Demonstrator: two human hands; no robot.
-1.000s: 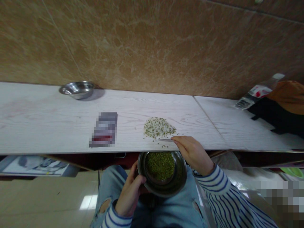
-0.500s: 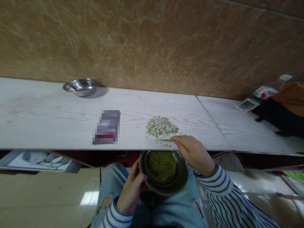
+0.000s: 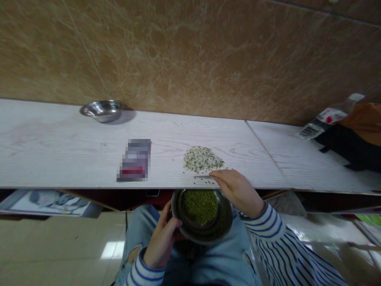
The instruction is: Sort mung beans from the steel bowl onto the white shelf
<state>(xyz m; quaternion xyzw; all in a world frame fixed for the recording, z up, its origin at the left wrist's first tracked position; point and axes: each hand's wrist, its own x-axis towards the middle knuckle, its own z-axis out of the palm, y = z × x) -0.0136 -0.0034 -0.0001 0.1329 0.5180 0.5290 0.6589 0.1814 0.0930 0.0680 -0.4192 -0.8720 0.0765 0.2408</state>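
Note:
My left hand (image 3: 165, 236) grips the left rim of a steel bowl (image 3: 223, 232), thumb over the edge. The bowl stands over my lap, just below the counter's front edge. Green mung beans (image 3: 199, 206) cover its bottom. In my right hand (image 3: 235, 188) is a pair of slim metal tweezers (image 3: 202, 176), pinched between thumb and fingers. Their tips point left, low over the counter, among a few loose beans. Just behind them lies a flat pile of white rice grains mixed with green beans (image 3: 202, 159). Whether the tips hold a bean is too small to tell.
A smaller steel bowl (image 3: 102, 111) stands against the wall on the left. A blurred-out flat phone-like object (image 3: 134, 161) lies left of the pile. On the right are a plastic bottle (image 3: 327, 119) and a black and orange bag (image 3: 357, 139). An open drawer (image 3: 50, 202) sits below left.
My right hand and the tweezers have shifted slightly left along the counter's front edge. The steel bowl and my left hand have also moved a little left.

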